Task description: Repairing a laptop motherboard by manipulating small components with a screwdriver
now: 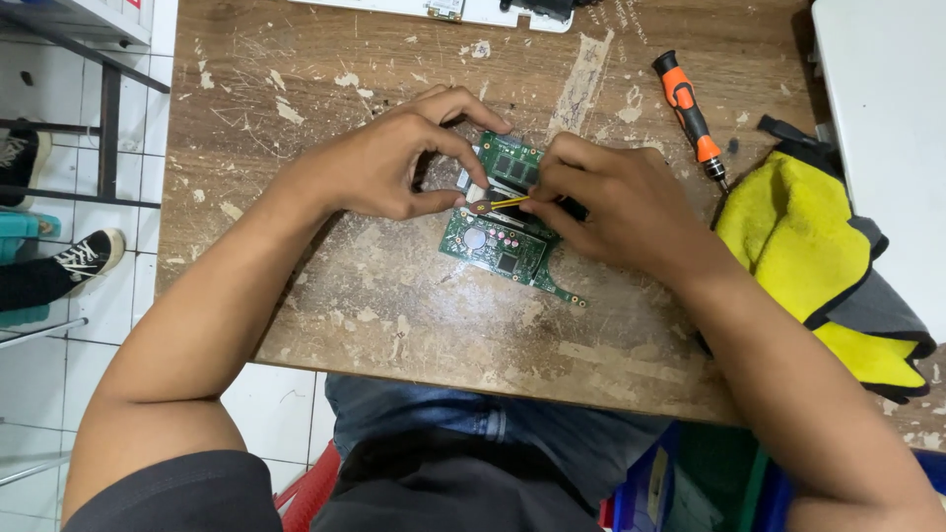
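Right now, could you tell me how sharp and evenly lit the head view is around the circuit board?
Head view: light is soft and even, no glare; the green circuit board is sharp; the left hand and right hand throw faint shadows on the wooden table; straight edges bow slightly toward the frame's borders.

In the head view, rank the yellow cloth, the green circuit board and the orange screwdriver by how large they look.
1. yellow cloth, clearly largest.
2. green circuit board, though the hands hide part of it.
3. orange screwdriver, long but thin.
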